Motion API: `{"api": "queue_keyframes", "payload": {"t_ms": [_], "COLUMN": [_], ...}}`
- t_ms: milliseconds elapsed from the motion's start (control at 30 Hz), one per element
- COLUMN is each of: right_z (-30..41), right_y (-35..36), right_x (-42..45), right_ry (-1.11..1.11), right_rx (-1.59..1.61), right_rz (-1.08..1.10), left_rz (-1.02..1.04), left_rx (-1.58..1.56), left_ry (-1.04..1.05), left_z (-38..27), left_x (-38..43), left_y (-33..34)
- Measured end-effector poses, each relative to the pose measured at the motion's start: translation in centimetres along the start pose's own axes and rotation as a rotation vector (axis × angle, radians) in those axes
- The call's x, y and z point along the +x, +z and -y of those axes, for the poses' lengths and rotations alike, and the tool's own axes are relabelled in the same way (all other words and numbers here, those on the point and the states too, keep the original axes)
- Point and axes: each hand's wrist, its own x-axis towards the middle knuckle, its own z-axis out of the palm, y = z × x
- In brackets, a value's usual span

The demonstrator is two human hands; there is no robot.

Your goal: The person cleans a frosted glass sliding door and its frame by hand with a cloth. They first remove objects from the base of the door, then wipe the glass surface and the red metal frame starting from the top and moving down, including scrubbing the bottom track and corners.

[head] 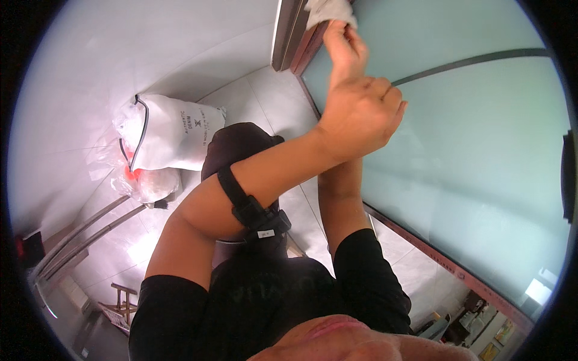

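Note:
My right hand [347,49] reaches up to the top of the view, its fingers closed on a pale grey-white cloth [332,11]. That cloth lies against the dark reddish frame [311,45] of a frosted glass panel [460,135]. Lower down, my left hand [361,117] is curled into a fist, crossing in front of my right forearm in the view. Nothing shows in the fist, though its palm side is hidden. A black strap with a buckle [253,214] is around my left arm near the elbow.
At the left, a white printed bag [180,131] and clear plastic bags [156,182] rest on the tiled floor beside a pale wall [203,40]. Curved metal tubes [95,230] and a small wooden stand [123,298] are lower left. A dark handle [568,176] is on the glass panel.

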Motion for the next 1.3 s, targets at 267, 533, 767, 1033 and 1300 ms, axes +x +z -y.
{"api": "queue_keyframes", "payload": {"t_ms": [267, 533, 767, 1033, 1300], "right_z": [12.5, 16.6, 24.9, 32.5, 27.4], "right_y": [-4.5, -15.6, -27.2, -34.3, -34.1], "right_x": [-1.2, -15.0, -21.5, -22.6, -13.4], "right_ry": [0.467, 0.328, -0.338, -0.753, -1.036], "right_rx": [1.561, 0.756, 0.083, -0.869, -0.844], "right_rz": [0.577, 0.189, -0.151, -1.105, -0.913], "left_rz": [-0.405, 0.079, 0.348, 0.515, 0.719], "left_rx": [-0.558, -0.679, -0.286, -0.336, -0.264], "left_ry": [-0.753, -0.808, -0.296, -0.126, -0.159], "left_z": [6.0, 6.9, 7.9, 7.2, 5.7], "left_x": [-2.3, -4.0, -3.7, -2.3, 1.1], "left_y": [-3.6, -0.6, 2.0, 6.1, 9.6]}}
